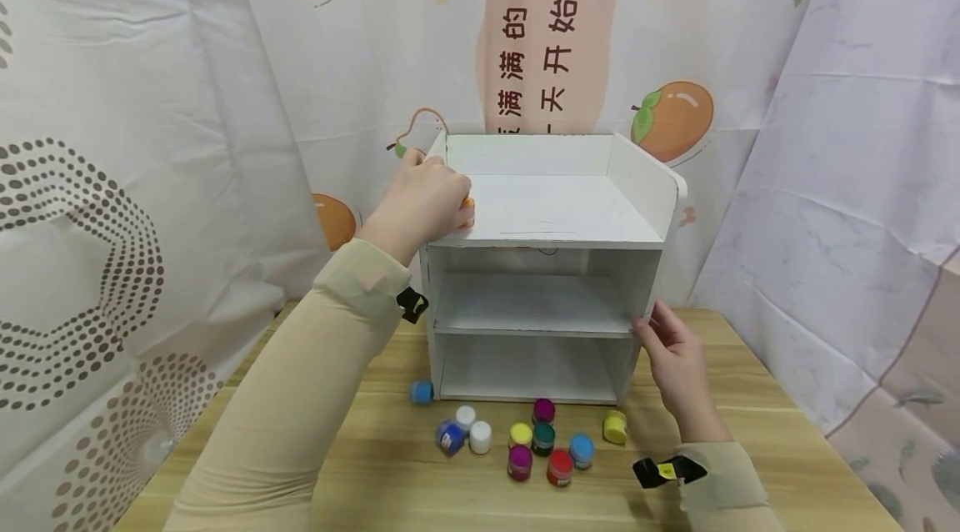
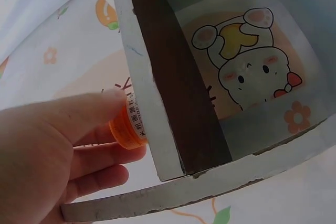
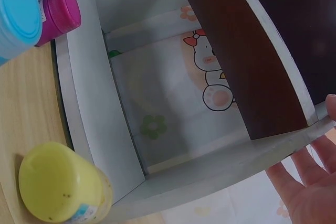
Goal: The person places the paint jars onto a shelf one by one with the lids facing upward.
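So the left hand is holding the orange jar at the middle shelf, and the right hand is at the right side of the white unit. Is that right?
The shelf level is wrong: the head view shows the left hand holding the orange jar at the top shelf. The right hand is indeed at the right side of the white unit.

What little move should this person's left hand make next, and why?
Probably ease the orange jar fully onto the top board and loosen the grip. The left hand holds it at that board's front left corner, the board has bare room beside it, and the right hand holds the shelf by its side, which should help keep it steady.
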`<state>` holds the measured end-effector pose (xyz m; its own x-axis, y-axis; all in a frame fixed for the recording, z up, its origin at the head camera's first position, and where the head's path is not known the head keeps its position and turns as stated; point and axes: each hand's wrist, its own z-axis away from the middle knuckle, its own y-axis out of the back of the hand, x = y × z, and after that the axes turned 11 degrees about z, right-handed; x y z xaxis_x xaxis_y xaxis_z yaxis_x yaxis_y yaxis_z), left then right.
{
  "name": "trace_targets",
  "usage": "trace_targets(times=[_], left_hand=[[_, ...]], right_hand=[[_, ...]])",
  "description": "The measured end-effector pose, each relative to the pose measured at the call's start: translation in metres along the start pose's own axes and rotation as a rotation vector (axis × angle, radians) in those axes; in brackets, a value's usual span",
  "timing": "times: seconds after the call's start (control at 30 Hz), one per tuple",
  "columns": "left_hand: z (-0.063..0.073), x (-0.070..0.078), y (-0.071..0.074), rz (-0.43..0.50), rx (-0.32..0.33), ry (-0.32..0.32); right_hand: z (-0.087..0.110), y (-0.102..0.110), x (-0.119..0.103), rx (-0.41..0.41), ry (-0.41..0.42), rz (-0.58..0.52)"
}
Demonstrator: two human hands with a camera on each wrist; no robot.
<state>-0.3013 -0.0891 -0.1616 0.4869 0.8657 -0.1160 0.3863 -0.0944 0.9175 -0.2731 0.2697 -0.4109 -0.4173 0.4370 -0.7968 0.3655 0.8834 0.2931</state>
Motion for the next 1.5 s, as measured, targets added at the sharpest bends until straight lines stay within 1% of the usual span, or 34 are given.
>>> trace_targets(times=[0.13, 0.2, 0.27, 0.33, 0.43, 0.53, 0.67, 0.73, 0.8, 0.93, 1.0, 1.17, 1.23, 1.37, 1.5], left_hand=[[0.004, -0.004, 0.0, 0.035, 0.034, 0.002], [0.008, -0.007, -0.001, 0.05, 0.086, -0.013], [0.013, -0.012, -0.001, 0.071, 0.171, -0.042], [0.02, -0.017, -0.002, 0.09, 0.281, -0.078], [0.031, -0.024, -0.005, 0.147, 0.454, -0.14], [0.042, -0.03, -0.011, 0.21, 0.597, -0.198], [0.057, -0.034, -0.019, 0.286, 0.74, -0.265], [0.066, -0.036, -0.023, 0.311, 0.787, -0.286], [0.074, -0.038, -0.028, 0.331, 0.825, -0.294], [0.093, -0.042, -0.04, 0.369, 0.861, -0.278], [0.1, -0.042, -0.046, 0.406, 0.88, -0.265], [0.116, -0.037, -0.062, 0.463, 0.892, -0.238], [0.122, -0.036, -0.069, 0.465, 0.879, -0.221], [0.133, -0.033, -0.084, 0.499, 0.842, -0.19], [0.143, -0.032, -0.102, 0.538, 0.787, -0.152]], right_hand=[[0.002, 0.0, 0.0, 0.002, -0.01, -0.009], [0.002, 0.0, 0.0, 0.0, -0.015, -0.021], [0.003, 0.0, -0.001, -0.003, -0.015, -0.031], [0.003, 0.001, -0.001, -0.006, -0.013, -0.036], [0.002, 0.001, 0.0, -0.005, -0.012, -0.038], [0.001, 0.002, 0.002, -0.004, -0.016, -0.045], [0.002, 0.002, 0.003, -0.011, -0.011, -0.045], [0.001, 0.002, 0.004, -0.016, -0.011, -0.052], [0.001, 0.002, 0.003, -0.018, -0.014, -0.042], [-0.001, 0.001, 0.002, -0.018, -0.017, -0.037], [-0.002, 0.0, 0.001, -0.015, -0.011, -0.033], [-0.003, 0.001, 0.001, 0.003, -0.004, -0.049], [-0.002, 0.001, 0.002, 0.007, -0.002, -0.051], [-0.002, 0.001, 0.002, 0.009, -0.001, -0.042], [-0.002, 0.0, 0.002, 0.004, -0.004, -0.03]])
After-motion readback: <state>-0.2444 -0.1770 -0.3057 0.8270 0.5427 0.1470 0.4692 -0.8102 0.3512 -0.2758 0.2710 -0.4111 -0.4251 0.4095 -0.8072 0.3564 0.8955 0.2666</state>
